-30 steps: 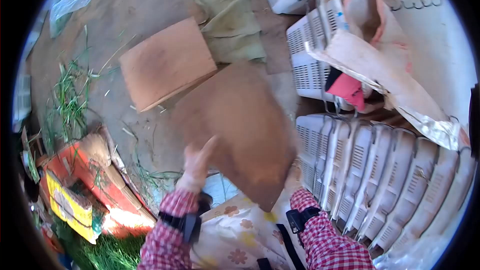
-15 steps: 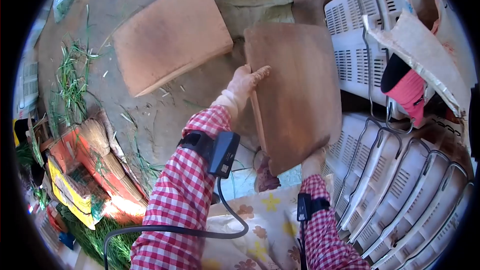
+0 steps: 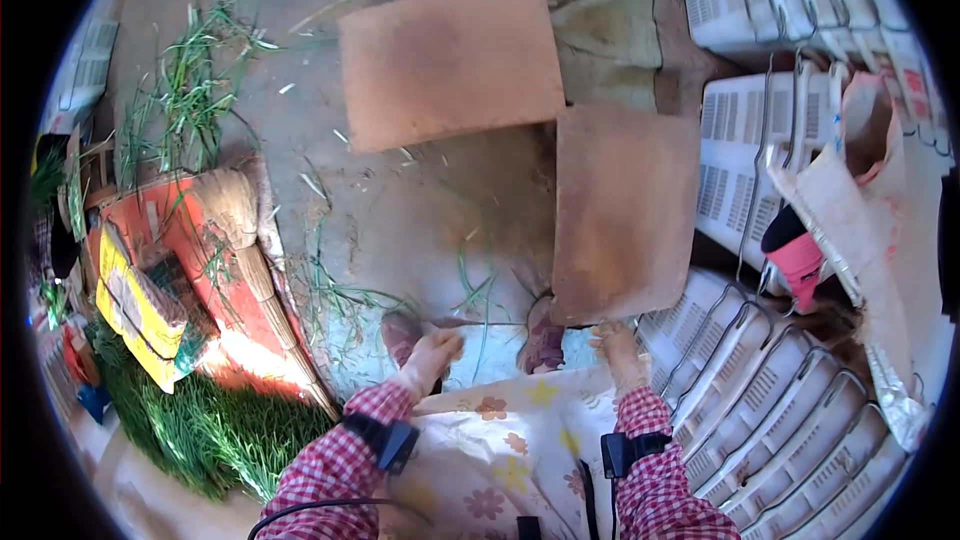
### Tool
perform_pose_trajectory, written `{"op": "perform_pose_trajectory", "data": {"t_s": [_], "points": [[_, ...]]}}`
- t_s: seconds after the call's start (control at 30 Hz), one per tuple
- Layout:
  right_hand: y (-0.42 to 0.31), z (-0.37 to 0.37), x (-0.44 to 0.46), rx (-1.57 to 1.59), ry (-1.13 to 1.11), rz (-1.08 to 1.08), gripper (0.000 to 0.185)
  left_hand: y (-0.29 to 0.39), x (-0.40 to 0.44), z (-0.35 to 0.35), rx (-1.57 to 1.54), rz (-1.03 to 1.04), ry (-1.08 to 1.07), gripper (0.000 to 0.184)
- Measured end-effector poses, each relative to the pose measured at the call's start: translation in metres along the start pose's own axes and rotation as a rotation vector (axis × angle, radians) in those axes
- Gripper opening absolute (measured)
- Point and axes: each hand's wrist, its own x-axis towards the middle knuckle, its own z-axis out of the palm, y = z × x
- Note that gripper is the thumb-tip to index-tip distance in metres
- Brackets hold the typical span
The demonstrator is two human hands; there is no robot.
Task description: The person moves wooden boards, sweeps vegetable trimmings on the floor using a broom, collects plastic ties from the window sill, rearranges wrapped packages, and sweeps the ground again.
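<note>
My left hand hovers over the floor near my left shoe, its fingers loosely bent with nothing in them. My right hand is just below the near edge of a brown board, fingers parted; whether the fingertips touch it I cannot tell. That board lies lengthwise in front of me on the right. A second brown board, thick and slightly lighter, lies crosswise farther off to the left, its corner meeting or almost meeting the first.
White slotted crates with metal handles crowd the right side. At left are a straw broom, an orange-red panel, a yellow packet and heaped green stalks. Loose stalks litter the floor. A green cloth lies behind.
My left hand has let go of the near board and drawn back toward me. That board now lies flat beside the other one. My right hand has come off or slid to its near edge.
</note>
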Motion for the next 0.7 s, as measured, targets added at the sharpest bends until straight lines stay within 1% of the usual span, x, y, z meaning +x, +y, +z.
{"op": "perform_pose_trajectory", "data": {"t_s": [0.03,0.07,0.1,0.13,0.17,0.2,0.23,0.3,0.33,0.37,0.4,0.43,0.47,0.5,0.53,0.6,0.67,0.7], "points": [[-0.016,0.007,-0.012,-0.013,-0.069,-0.051,0.032,-0.027,-0.013,-0.029,0.341,0.416,0.019,0.017],[-0.032,0.016,-0.026,-0.024,-0.134,-0.101,0.031,-0.054,-0.014,-0.060,-0.007,0.227,-0.060,0.014],[-0.046,0.022,-0.042,-0.035,-0.198,-0.148,0.030,-0.082,-0.015,-0.092,-0.358,0.032,-0.072,0.019],[-0.056,0.028,-0.050,-0.038,-0.185,-0.223,0.030,-0.049,-0.050,-0.086,-0.312,0.050,0.172,0.015],[-0.062,0.035,-0.055,-0.036,-0.169,-0.294,0.030,-0.015,-0.087,-0.080,-0.250,0.053,0.418,0.019],[-0.070,0.039,-0.064,-0.034,-0.152,-0.361,0.030,-0.031,-0.085,-0.106,-0.073,0.099,0.450,0.023],[-0.090,0.040,-0.083,-0.217,-0.145,-0.402,0.032,-0.046,-0.082,-0.132,0.104,0.144,0.484,0.027],[-0.146,0.040,-0.116,-0.589,-0.121,-0.471,0.037,0.019,-0.122,-0.127,0.003,0.122,0.479,0.032],[-0.154,0.043,-0.116,-0.618,-0.103,-0.489,0.039,0.040,-0.132,-0.128,0.047,0.163,0.507,0.034],[-0.160,0.046,-0.103,-0.650,-0.080,-0.509,0.042,0.047,-0.129,-0.138,0.143,0.149,0.555,0.030],[-0.171,0.049,-0.087,-0.684,-0.053,-0.533,0.045,0.063,-0.125,-0.139,0.142,0.201,0.584,0.028],[-0.181,0.054,-0.073,-0.773,0.069,-0.498,0.052,0.076,-0.122,-0.141,0.137,0.239,0.613,0.026],[-0.196,0.064,-0.059,-0.865,0.180,-0.461,0.059,0.077,-0.109,-0.152,0.097,0.304,0.556,0.026],[-0.225,0.070,-0.055,-0.838,0.197,-0.400,0.065,0.082,-0.093,-0.162,0.056,0.368,0.504,0.027],[-0.258,0.076,-0.055,-0.811,0.214,-0.341,0.072,0.120,-0.099,-0.147,0.141,0.410,0.545,0.028],[-0.313,0.090,-0.033,-0.741,0.299,-0.554,0.068,0.124,-0.040,-0.176,0.059,0.439,0.539,0.027],[-0.356,0.101,0.007,-0.632,0.332,-0.785,0.058,0.166,-0.026,-0.174,0.852,0.501,0.679,0.036],[-0.369,0.106,0.041,-0.571,0.341,-0.782,0.053,0.196,-0.017,-0.169,1.251,0.508,0.712,0.043]]}}
